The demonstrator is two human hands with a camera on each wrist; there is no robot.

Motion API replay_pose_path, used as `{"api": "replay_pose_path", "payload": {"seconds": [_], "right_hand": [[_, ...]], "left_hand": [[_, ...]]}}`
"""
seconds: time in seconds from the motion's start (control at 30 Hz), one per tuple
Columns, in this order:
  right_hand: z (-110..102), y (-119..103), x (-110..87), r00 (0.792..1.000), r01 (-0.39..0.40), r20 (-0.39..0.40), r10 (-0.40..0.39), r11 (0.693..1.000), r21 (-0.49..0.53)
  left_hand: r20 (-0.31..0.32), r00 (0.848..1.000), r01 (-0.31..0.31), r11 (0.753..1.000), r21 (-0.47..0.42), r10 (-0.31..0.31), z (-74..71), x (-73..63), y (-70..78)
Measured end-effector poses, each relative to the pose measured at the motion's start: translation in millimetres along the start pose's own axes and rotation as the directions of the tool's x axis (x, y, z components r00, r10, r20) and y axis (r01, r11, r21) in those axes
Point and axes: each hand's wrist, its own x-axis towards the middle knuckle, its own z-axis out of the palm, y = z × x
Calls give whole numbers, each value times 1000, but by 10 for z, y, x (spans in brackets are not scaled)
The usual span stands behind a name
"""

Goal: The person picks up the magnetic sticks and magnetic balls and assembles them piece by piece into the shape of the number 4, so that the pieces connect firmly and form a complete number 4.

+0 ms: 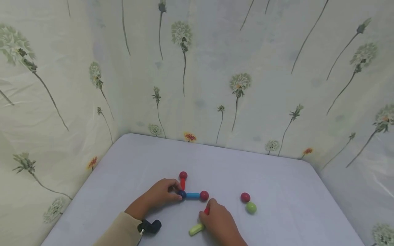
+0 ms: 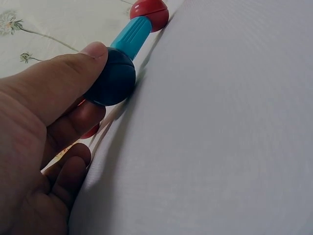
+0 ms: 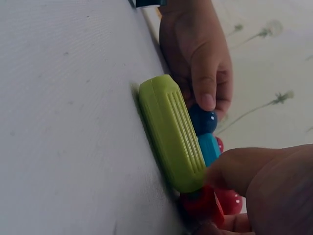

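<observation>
My left hand (image 1: 160, 194) pinches a dark blue ball (image 2: 115, 78) between thumb and fingers. A light blue rod (image 1: 193, 195) runs from that ball to a red ball (image 1: 204, 195) on its right. From the same blue ball a red rod (image 1: 183, 183) extends away to another red ball (image 1: 183, 175). Closer to the front, my right hand (image 1: 219, 218) grips a red stick piece (image 3: 199, 204), partly hidden by the fingers. A ridged light green rod (image 3: 171, 132) lies on the table right beside that hand.
A loose red ball (image 1: 245, 197) and a green ball (image 1: 251, 207) sit close together to the right. A black device (image 1: 150, 226) is at the left wrist. Flower-patterned cloth (image 1: 209, 68) hangs behind the white table (image 1: 147, 153).
</observation>
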Motion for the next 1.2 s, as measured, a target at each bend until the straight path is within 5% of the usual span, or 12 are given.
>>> {"api": "replay_pose_path", "payload": {"seconds": [0.27, 0.47, 0.7, 0.83, 0.97, 1.1, 1.17, 1.2], "right_hand": [[-73, 132, -3, 998, -9, -65, 8, 1000, -26], [-330, 267, -12, 983, 10, -180, -20, 998, -55], [-669, 629, -15, 897, 63, -431, -101, 993, -102], [-752, 791, -25, 872, 38, -485, -66, 997, -67], [-732, 770, -40, 881, 60, -464, -92, 995, -84], [-642, 582, -100, 916, 228, -294, -273, 957, -177], [-583, 483, -139, 898, 373, -158, -410, 902, -218], [-549, 439, -149, 872, 450, -92, -481, 861, -237]], "left_hand": [[-4, 1000, 9, 1000, 1, -9, -3, -8, 15], [-6, 1000, 22, 1000, 3, -22, 17, 0, 3], [-5, 1000, 7, 1000, 6, -7, 16, 3, -14], [-4, 1000, -13, 1000, -10, 13, -10, -6, -6], [-3, 1000, -12, 1000, -15, 12, -20, -5, -6], [1, 1000, -11, 1000, -9, 11, -11, 0, 0], [7, 1000, -9, 1000, -12, 9, -6, 0, 7], [9, 1000, -9, 1000, -12, 9, -6, 0, 13]]}}
